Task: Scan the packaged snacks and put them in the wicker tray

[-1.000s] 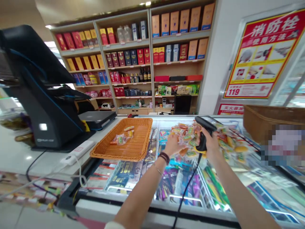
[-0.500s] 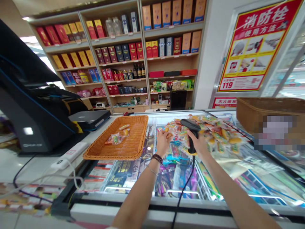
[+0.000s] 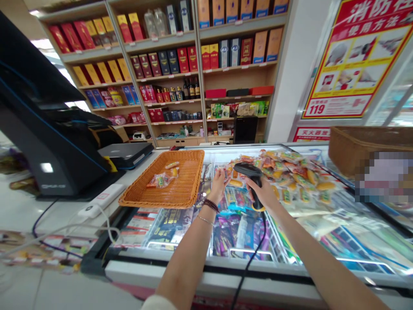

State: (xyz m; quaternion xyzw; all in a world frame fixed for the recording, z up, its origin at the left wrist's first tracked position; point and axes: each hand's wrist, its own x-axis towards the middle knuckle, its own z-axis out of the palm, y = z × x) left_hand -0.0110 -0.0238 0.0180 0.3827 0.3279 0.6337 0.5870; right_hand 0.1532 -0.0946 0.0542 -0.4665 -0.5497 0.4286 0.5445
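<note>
My right hand [image 3: 263,192] is wrapped round the handle of a black barcode scanner [image 3: 250,171], whose cable hangs down over the freezer's front edge. Just left of the scanner's head, my left hand [image 3: 218,185] has its fingers drawn together at a small clear-wrapped snack packet [image 3: 226,171]. A pile of wrapped snacks [image 3: 300,174] in orange, yellow and red covers the glass lid behind and to the right of my hands. To the left, an orange wicker basket [image 3: 190,187] holds several wrapped snacks [image 3: 161,179].
A glass-topped freezer [image 3: 193,269] with bagged goods lies beneath. At the left are a black checkout terminal [image 3: 54,150], a dark flat device [image 3: 125,154] and a white power strip [image 3: 103,200] with cables. A brown box [image 3: 348,150] sits at the right. Stocked shelves [image 3: 167,77] stand behind.
The scanner has shifted left, nearer my left hand, with its head close to the fingers. My left fingers have turned more upright. The camera view has moved slightly.
</note>
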